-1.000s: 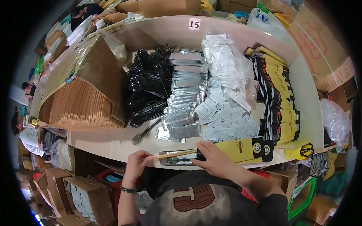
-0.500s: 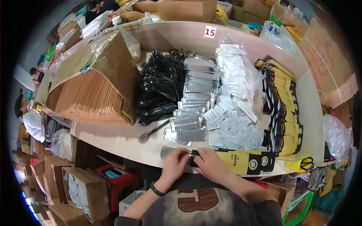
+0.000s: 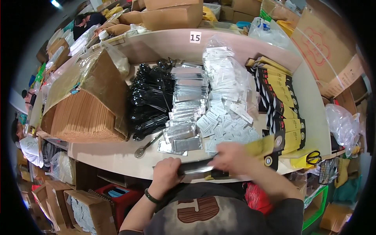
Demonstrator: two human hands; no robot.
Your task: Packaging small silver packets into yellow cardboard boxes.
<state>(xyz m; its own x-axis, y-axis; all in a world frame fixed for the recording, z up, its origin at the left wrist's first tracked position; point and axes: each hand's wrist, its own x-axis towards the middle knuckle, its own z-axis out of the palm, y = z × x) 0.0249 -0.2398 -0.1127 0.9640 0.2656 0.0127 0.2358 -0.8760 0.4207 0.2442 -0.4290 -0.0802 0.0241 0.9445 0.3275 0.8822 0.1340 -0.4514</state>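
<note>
Close to the table's front edge, my left hand (image 3: 167,172) is closed round the left end of a long dark strip with a shiny silver edge (image 3: 194,167). My right hand (image 3: 231,158), smeared by motion, grips at the strip's other end. A blurred yellow-and-black sleeve (image 3: 260,147) sticks out to the right from it. Other such sleeves (image 3: 270,160) lie beneath. Just beyond my hands are silver sachets (image 3: 187,144), white printed packets (image 3: 219,129) and a single dark spoon (image 3: 145,149). What my fingers cover is hidden.
An open carton of brown flat pieces (image 3: 82,117) stands at left. Black plastic spoons (image 3: 150,94) are heaped beside it. Yellow-and-black sleeves (image 3: 288,125) stand stacked at right, near black-handled scissors (image 3: 313,158). A raised wooden panel (image 3: 164,45) borders the table's back.
The view has shifted, so the table contents sit further left. My hands have moved apart, with the dark strip now stretched between them. The right hand has lifted with a yellow-and-black sleeve.
</note>
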